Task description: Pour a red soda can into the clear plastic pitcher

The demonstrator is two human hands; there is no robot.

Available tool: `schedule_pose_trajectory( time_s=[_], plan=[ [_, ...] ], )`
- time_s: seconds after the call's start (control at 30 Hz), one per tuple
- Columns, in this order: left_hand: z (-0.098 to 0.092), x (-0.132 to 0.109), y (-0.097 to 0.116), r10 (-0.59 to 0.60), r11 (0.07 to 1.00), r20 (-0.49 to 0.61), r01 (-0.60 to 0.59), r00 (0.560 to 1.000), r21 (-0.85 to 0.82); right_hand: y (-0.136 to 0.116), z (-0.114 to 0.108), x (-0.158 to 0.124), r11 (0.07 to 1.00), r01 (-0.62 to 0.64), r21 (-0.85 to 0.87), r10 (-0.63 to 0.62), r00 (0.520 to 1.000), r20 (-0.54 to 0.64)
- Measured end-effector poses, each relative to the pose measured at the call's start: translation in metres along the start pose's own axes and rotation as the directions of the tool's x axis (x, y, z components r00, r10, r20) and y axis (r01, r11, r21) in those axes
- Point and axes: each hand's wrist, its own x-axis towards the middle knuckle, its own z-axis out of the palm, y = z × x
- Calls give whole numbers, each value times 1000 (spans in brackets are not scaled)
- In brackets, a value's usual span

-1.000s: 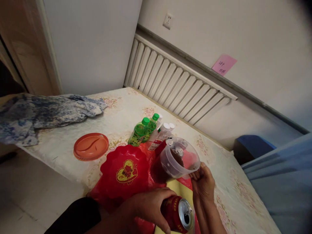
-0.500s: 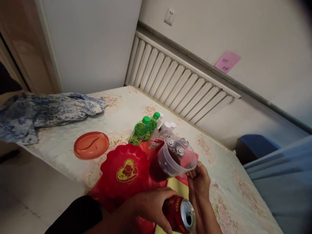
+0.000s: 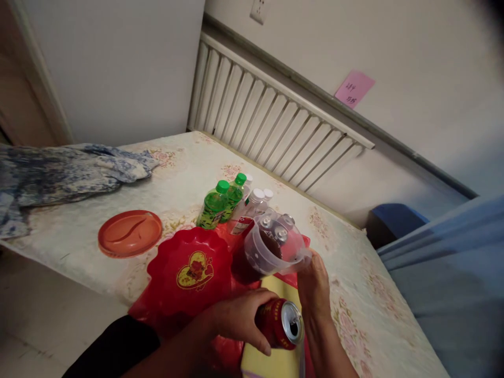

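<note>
My left hand (image 3: 244, 320) is wrapped round a red drink can (image 3: 275, 324), which is tilted with its opened top toward the right and toward me. My right hand (image 3: 314, 286) grips the handle of a clear plastic measuring jug (image 3: 255, 252) holding dark brown liquid. The jug tilts a little, beyond the can and apart from it. Below the can lies a yellow board or pad (image 3: 271, 361). Left of the jug sits a red scalloped tray (image 3: 169, 278) with a gold heart on its base.
Two green-capped bottles (image 3: 213, 207), white-capped clear bottles (image 3: 246, 210) and several cans (image 3: 280, 233) stand behind the jug. An orange divided plate (image 3: 129, 233) and a blue patterned cloth (image 3: 79, 170) lie leftward on the flowered tablecloth (image 3: 177, 163). A radiator (image 3: 268, 113) lines the wall.
The whole view has shifted, so most things sit further left and slightly higher. Both hands keep their holds; the can has come a bit nearer the jug.
</note>
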Motion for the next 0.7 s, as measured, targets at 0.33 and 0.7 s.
schedule_pose_trajectory(
  time_s=[0.33, 0.7],
  plan=[
    [4, 12, -10, 27, 997, -16, -28, 999, -72, 0, -69, -77, 951, -198, -237, 230, 967, 114],
    [11, 28, -16, 27, 983, 24, -22, 999, -181, 7, -61, -104, 859, -163, -486, 245, 963, 110]
  ],
)
